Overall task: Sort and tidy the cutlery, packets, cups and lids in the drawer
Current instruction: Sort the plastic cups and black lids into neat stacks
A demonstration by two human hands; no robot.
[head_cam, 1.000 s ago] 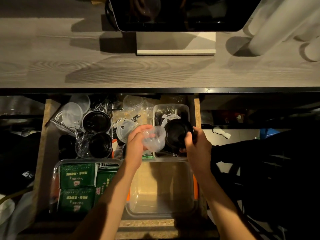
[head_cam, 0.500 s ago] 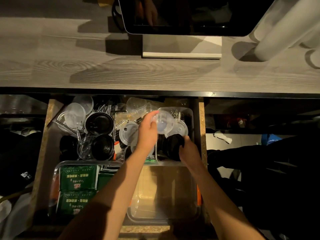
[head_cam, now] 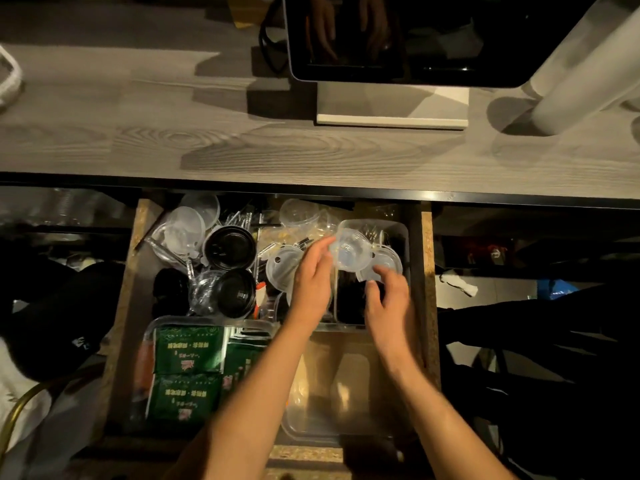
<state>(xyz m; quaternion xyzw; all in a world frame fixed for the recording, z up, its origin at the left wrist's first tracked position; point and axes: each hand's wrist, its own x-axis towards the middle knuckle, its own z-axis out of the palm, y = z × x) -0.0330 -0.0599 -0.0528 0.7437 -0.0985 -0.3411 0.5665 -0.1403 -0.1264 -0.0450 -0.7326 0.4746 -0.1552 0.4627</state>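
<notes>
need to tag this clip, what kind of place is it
Probably a café or takeaway counter, though I can't be sure. A screen on a stand sits on the wood-grain counter, like a till. The open drawer below holds disposable clear cups, black lids and green packets.

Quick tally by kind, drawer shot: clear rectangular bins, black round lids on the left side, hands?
Clear rectangular bins: 3, back right, front left, front right
Black round lids: 2, rear, front
Hands: 2, left hand, right hand
Total: 7
</notes>
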